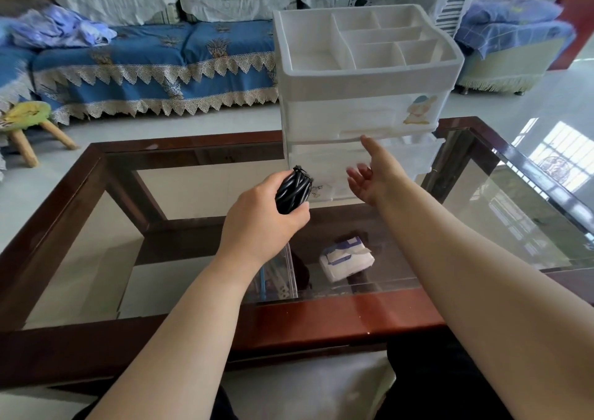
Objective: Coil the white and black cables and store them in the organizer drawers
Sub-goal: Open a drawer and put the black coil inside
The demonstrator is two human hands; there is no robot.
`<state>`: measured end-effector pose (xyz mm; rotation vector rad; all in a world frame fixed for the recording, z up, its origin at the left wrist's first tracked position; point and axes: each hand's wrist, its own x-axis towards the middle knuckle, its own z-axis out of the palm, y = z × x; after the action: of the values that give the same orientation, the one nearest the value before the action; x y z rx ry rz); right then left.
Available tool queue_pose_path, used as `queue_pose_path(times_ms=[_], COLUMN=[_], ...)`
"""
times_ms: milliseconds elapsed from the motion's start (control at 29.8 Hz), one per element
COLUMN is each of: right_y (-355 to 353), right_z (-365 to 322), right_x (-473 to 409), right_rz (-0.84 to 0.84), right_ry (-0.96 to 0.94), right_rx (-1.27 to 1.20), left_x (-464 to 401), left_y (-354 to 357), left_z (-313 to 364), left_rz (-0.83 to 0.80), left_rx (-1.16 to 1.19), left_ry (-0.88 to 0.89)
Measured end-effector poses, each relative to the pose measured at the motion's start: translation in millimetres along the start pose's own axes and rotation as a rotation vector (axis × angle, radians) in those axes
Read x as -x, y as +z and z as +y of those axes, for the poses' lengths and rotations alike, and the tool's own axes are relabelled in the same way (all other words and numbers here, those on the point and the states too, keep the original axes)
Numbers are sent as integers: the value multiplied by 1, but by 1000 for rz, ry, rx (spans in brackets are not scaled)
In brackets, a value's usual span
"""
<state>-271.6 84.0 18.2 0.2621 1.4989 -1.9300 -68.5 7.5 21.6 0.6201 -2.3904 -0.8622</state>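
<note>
while left hand (262, 215) grips black cable (293, 191), tissue pack (347, 260) lies under table glass (514, 226).

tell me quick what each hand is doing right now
Left hand: closed around the coiled black cable.
Right hand: open, empty, reaching toward the organizer drawers.

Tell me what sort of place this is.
Most likely a home living room. A sofa draped in blue lace-edged covers lines the wall, a glass-topped wooden coffee table stands before it, and a small wooden stool sits on the tiled floor.
</note>
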Motion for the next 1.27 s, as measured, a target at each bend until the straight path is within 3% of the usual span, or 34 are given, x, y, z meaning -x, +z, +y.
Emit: queue_pose_path(times_ms=[101, 168, 201, 268, 335, 369, 469, 637, 771, 838, 939, 1006, 1073, 1140, 1274], right_y=[-6, -12, -15, -21, -19, -16, -13, -18, -21, -20, -13, -3, 11, 21, 25], right_z=[-2, -5, -6, -8, -15, -19, -25, -30, -44, -51, -51, -43, -35, -29, -27], right_x=[7, 20, 25, 29, 33, 33, 21, 21, 32, 41, 54, 68, 87, 102, 113], right_rz=[-18, -78, -49, 153, 204, 153, 38, -74, -325, -332, -247, -417, -654, -778, -823], right_ry=[11, -21, -145, -680, -1113, -1160, -976, -890, -688, -622, -846, -958, -950, -930, -901], right_rx=[191, 560, 839, 1318, 1476, 1573, 1807, 1679, 1774, 1783, 1616, 1338, 1202, 1228, 1252], left_x=[-1, -2, -3, -3, -3, -3, -3, -7, -7, -7, -8, -7, -6, -4, -3], left_y=[-4, -6, -7, -9, -10, -11, -14, -16, -19, -22, -30, -36, -42, -49, -59], left_z=[0, -1, -1, -1, -2, -2, -3, -1, -1, 1, 3, 5, 4, 2, -4], left_rz=[49, 71, 79, 88, 89, 88, 87, 118, 134, 131, 108, 70, 1, -93, -186], left_rx=[12, 20, 26, 41, 65, 77, 112, 141, 163, 200, 327, 469, 595, 679, 757], left_ry=[-12, -24, -30, -42, -57, -66, -84, -96, -130, -147, -201, -246, -266, -246, -217])
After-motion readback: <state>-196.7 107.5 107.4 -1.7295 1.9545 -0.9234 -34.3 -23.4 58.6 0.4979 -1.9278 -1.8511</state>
